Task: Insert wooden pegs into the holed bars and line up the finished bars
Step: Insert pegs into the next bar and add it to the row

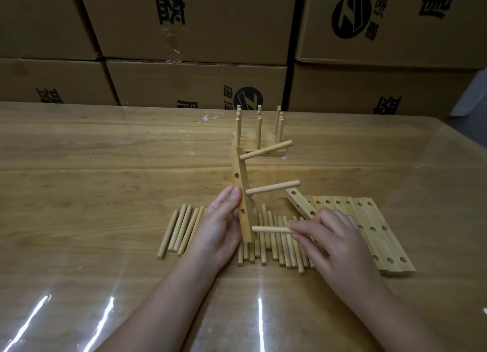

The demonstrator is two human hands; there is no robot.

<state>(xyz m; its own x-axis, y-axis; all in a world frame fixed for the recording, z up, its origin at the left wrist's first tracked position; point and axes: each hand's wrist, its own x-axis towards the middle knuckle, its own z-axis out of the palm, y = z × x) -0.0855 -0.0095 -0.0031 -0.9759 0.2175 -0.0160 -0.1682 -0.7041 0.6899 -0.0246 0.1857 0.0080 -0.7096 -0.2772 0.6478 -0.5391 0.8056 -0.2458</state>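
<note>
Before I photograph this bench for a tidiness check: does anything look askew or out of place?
One holed bar lies slantwise across the left end of the otherwise parallel row of blank bars. A whitish scrap or scuff sits on the table left of the finished bars. Nothing looks broken.

So the left hand (221, 227) is gripping the lower half of the bar (242, 193), thumb lying up along its left face. The right hand (334, 243) is hovering just right of the bar, pinching a peg (271, 229) sideways, tip right at the bar's lower end.
</note>
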